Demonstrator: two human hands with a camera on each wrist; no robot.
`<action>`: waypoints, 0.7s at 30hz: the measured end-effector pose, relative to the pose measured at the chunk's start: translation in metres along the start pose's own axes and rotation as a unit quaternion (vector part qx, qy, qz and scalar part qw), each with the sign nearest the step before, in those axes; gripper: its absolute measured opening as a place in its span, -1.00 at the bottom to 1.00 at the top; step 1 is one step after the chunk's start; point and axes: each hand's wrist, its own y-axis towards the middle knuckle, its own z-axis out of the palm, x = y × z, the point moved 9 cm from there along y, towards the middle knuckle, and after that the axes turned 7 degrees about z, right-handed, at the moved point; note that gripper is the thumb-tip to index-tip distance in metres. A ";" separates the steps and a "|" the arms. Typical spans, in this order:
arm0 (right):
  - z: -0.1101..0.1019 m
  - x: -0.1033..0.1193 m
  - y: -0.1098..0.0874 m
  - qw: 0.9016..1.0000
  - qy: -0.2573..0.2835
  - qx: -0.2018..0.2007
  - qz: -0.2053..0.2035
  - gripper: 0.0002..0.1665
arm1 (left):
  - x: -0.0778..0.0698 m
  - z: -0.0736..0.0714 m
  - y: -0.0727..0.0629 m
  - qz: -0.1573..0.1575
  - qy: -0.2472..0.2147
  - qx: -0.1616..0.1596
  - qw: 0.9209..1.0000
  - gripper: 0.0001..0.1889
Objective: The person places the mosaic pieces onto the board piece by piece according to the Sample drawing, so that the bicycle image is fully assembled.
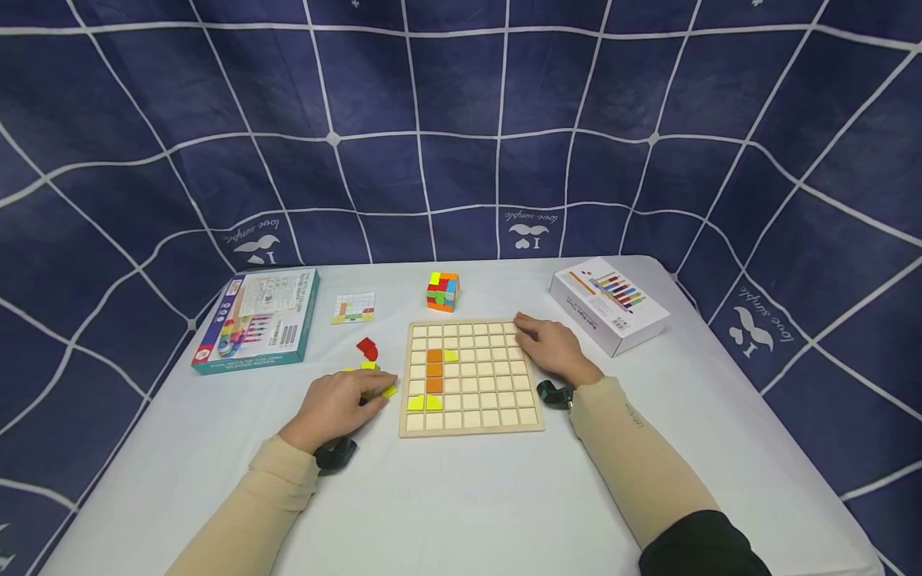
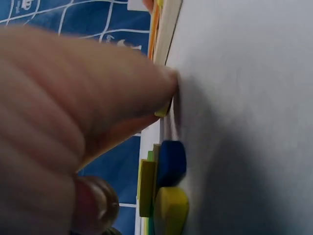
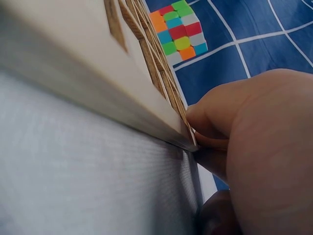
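A square wooden grid board point(image 1: 471, 434) lies on the table with three orange square tiles point(image 1: 434, 370) in a column. Yellow pieces with a rounded or cut side, such as the yellow piece point(image 1: 415, 403), sit in other cells. My left hand point(image 1: 334, 408), left of the board, pinches a small yellow piece point(image 2: 164, 110) low over the cloth. Beside that hand are loose blocks, including a blue block point(image 2: 172, 163), a yellow block point(image 2: 172, 208) and red blocks point(image 1: 367, 348). My right hand point(image 1: 551, 346) grips the board's edge near its far right corner.
Behind the board stands a colour puzzle cube point(image 1: 442, 292). A printed pattern card point(image 1: 354, 308) lies left of it. A teal-edged game box point(image 1: 255, 320) is at the far left, a white box point(image 1: 609, 304) at the far right. A blue curtain point(image 1: 461, 176) surrounds the table's back and sides.
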 end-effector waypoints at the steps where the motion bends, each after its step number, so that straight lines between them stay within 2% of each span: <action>1: 0.000 0.000 0.000 1.000 0.000 0.000 -0.001 -0.41 | 0.000 0.000 0.000 0.000 0.000 0.002 1.000 -0.56; 7: -0.001 0.001 0.000 1.000 -0.003 -0.002 -0.001 -0.41 | -0.001 -0.001 -0.001 0.005 0.009 -0.009 1.000 -0.58; 15: -0.002 0.003 -0.002 1.000 0.002 -0.002 -0.004 -0.42 | -0.007 -0.004 -0.001 0.028 0.014 -0.034 0.999 -0.65; 18: -0.003 0.003 -0.002 1.000 0.003 -0.003 -0.004 -0.42 | -0.014 -0.009 -0.002 0.046 -0.006 -0.046 0.998 -0.69; 21: -0.003 0.003 -0.002 1.000 0.003 -0.002 -0.005 -0.42 | -0.027 -0.011 -0.004 0.081 -0.045 -0.046 0.995 -0.72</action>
